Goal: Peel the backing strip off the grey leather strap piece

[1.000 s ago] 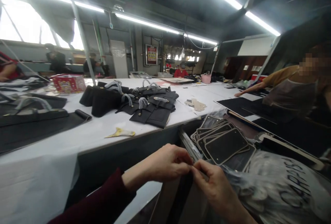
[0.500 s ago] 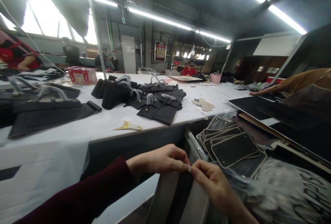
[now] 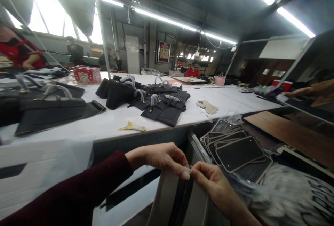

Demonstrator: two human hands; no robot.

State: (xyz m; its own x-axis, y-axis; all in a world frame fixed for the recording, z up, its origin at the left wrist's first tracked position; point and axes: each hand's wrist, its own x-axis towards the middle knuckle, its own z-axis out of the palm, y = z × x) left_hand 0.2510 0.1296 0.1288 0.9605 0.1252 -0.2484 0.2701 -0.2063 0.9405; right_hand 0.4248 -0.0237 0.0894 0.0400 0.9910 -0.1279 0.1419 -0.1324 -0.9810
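My left hand (image 3: 159, 158) and my right hand (image 3: 212, 186) meet low in the middle, fingertips pinched together on the top edge of a grey flat panel (image 3: 165, 198) that hangs down below them. A small pale strip shows between the fingertips. Just right of my hands lies a fanned stack of dark rounded rectangular pieces (image 3: 236, 147) with pale edges. A dark red sleeve covers my left forearm.
A long white table (image 3: 104, 125) carries a heap of black bags (image 3: 153, 102) with wrapped handles, a yellow scrap (image 3: 132, 127), tan cut-outs (image 3: 208, 107) and a red box (image 3: 87, 74). Printed plastic bags (image 3: 292, 194) lie at lower right. Other people work at far left, back and right.
The view has swung a little left and the person at the right has slid mostly out of frame. My hands stay pinched together, now holding the panel's edge slightly lower.
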